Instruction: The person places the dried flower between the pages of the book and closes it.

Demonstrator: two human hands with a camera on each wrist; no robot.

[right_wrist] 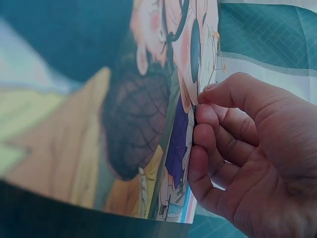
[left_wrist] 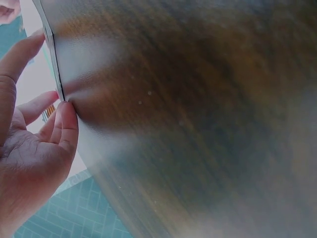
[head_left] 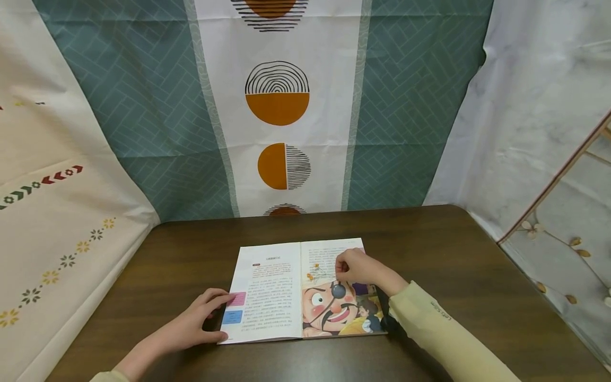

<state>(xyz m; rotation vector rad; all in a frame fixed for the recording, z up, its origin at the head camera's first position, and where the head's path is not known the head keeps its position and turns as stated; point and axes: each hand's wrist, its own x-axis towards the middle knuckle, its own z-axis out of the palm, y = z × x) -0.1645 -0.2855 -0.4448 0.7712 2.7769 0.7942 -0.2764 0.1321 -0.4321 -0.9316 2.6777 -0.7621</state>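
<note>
Your right hand (head_left: 354, 266) pinches a flower sprig (head_left: 310, 276) over the open book (head_left: 269, 297); your left hand (head_left: 202, 321), fingers (head_left: 220, 301) relaxed, touches its left edge. Surface (head_left: 186, 260) extends beyond both sides.

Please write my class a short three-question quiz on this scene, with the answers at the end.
1. True or false: the book is shut.
2. Which hand is nearer the sprig?
A) left
B) right
C) both equally near
3. Fill in the gap: the left hand touches the book's ____ edge, as the person sees it.

Key:
1. False; it lies open.
2. B; the right hand has its fingers right by the stems.
3. left
</note>
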